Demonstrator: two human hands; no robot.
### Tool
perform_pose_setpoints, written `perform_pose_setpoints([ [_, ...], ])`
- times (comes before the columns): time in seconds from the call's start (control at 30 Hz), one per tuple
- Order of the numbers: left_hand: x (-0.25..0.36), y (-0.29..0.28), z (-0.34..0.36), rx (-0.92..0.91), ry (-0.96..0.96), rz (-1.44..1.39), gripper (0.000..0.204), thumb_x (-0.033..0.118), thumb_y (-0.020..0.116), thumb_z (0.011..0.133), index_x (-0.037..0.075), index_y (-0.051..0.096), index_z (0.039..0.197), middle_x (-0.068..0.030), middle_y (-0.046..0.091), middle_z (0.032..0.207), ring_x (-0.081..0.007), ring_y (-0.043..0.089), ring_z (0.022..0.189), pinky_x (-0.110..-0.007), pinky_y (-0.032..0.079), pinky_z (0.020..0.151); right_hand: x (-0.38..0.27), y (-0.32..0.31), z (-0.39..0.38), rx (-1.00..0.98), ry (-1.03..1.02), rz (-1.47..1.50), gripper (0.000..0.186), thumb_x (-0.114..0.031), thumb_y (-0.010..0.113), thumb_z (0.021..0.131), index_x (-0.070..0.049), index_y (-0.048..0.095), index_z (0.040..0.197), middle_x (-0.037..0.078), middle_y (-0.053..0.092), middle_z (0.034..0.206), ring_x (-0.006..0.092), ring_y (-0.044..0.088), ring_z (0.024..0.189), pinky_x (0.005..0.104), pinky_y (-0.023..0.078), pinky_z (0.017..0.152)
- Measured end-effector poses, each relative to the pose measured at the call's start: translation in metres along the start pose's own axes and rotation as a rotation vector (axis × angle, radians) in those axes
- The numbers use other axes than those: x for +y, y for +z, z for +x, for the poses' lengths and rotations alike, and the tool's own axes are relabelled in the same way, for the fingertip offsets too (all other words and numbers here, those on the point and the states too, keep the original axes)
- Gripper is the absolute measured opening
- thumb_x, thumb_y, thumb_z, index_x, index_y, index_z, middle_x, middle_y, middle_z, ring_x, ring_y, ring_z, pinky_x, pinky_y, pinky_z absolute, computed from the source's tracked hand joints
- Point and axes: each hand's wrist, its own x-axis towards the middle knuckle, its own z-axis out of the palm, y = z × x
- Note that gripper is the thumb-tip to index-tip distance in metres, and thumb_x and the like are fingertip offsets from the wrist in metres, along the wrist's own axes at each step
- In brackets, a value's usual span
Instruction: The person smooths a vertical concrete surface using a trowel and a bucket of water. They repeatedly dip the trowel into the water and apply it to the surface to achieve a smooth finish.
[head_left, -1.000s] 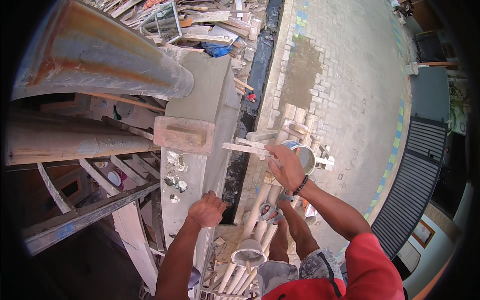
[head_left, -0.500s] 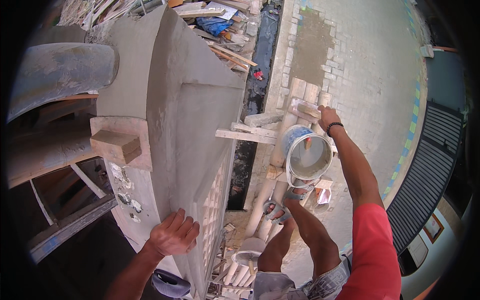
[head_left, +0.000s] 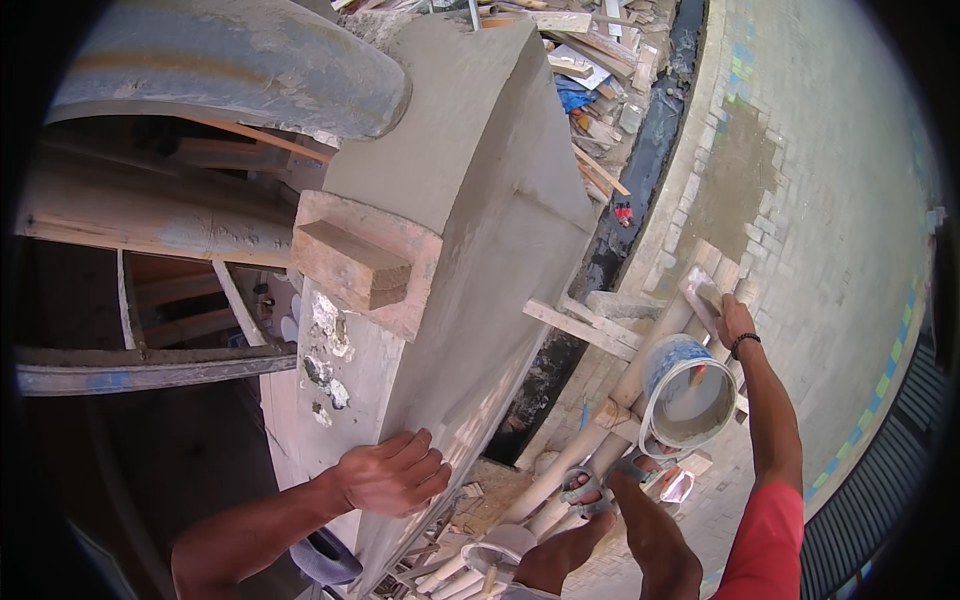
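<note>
My left hand grips the near edge of the grey plastered concrete column, its fingers curled over it. My right hand grips a wooden float at the far end of bamboo scaffold poles, just beyond a white-and-blue bucket of grey liquid, with a red-handled tool in it. On the column rests another float with a block handle, beside rough white and dark patches. My sandalled feet stand on the scaffold below the bucket.
A rusty pipe and timber beam meet the column at left, above a dark opening. A drainage channel runs beside the column, with scrap wood beyond it. A paved lane and dark gate lie right; another bucket hangs low.
My right hand has moved out past the bucket and taken hold of the float on the poles. My left hand remains on the column edge. The view has shifted as my head moved.
</note>
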Motion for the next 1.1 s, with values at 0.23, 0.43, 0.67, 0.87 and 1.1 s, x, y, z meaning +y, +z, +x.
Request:
perform_pose_setpoints([
  [0.23,0.005,0.003,-0.009,-0.041,-0.03,-0.051,0.032,0.026,0.065,0.066,0.008,0.06,0.093,-0.0034,0.056,0.081,-0.0245,0.059,0.091,-0.032,0.049,0.078,-0.134,-0.2,-0.036,0.132,-0.321,0.883,0.058,-0.019,0.061,0.089,-0.004,0.04,0.141,0.01,0.063,0.1,0.0168,0.059,0.087,0.0313,0.048,0.076],
  [0.43,0.004,0.019,-0.013,0.018,0.002,-0.017,0.029,0.026,0.063,0.068,0.008,0.059,0.091,-0.003,0.055,0.078,-0.0222,0.056,0.085,-0.031,0.047,0.076,-0.263,-0.352,0.019,0.044,-0.41,0.95,0.048,-0.033,0.057,0.093,-0.008,0.055,0.134,-0.004,0.059,0.092,0.0049,0.048,0.076,0.0226,0.041,0.065],
  [0.67,0.008,0.019,-0.014,0.039,-0.042,-0.039,0.031,0.027,0.064,0.068,0.007,0.06,0.091,-0.0037,0.056,0.081,-0.0245,0.056,0.087,-0.034,0.047,0.08,-0.359,-0.354,0.098,-0.194,-0.461,1.091,0.044,-0.027,0.065,0.09,-0.006,0.06,0.128,-0.001,0.061,0.091,0.0077,0.052,0.077,0.0249,0.043,0.069],
  [0.87,0.006,0.013,-0.011,0.051,-0.045,-0.048,0.031,0.027,0.064,0.066,0.007,0.061,0.09,-0.0041,0.057,0.081,-0.0257,0.056,0.087,-0.035,0.048,0.08,-0.388,-0.334,0.12,-0.302,-0.442,1.027,0.043,-0.021,0.067,0.09,-0.005,0.059,0.129,0.003,0.066,0.107,0.0101,0.058,0.093,0.027,0.047,0.084],
  [1.1,0.007,0.021,-0.013,0.082,-0.048,-0.003,0.031,0.027,0.065,0.066,0.008,0.061,0.089,-0.0042,0.057,0.079,-0.0261,0.057,0.086,-0.035,0.049,0.078,-0.399,-0.325,0.119,-0.31,-0.436,1.146,0.043,-0.024,0.069,0.088,-0.009,0.061,0.127,0.001,0.065,0.099,0.0089,0.056,0.084,0.0268,0.046,0.074],
])
